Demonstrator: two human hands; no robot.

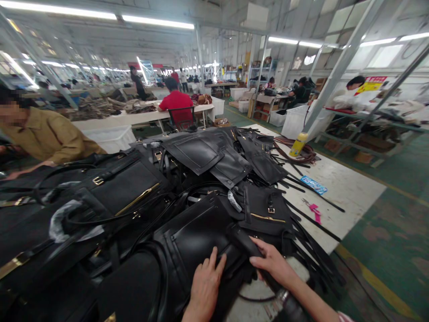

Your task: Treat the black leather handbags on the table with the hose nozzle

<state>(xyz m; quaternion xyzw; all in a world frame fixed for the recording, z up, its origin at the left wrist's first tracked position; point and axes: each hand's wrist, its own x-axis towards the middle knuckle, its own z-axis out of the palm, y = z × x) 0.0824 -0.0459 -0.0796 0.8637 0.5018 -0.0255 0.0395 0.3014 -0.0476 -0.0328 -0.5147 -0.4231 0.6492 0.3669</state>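
Bag [191, 232], black and smooth-faced, lies on the heaped counter [342, 183], just ahead of your hands and to their left. Your left hand [205, 279] is nearer its middle: palm down, fingers loosely spread on its near right part, grasping nothing. Your right hand [273, 264] is curled firmly round a dark, tube-like tool [243, 239]. That tool's long axis slants from low right to upper left, its far end at the bag's right edge; you cannot tell whether they touch. The bag's own long axis is unclear, its near edge lost in the dark pile. Other black bags [124, 190] lie leftward; pink-handled snips [315, 212] rest to the right.
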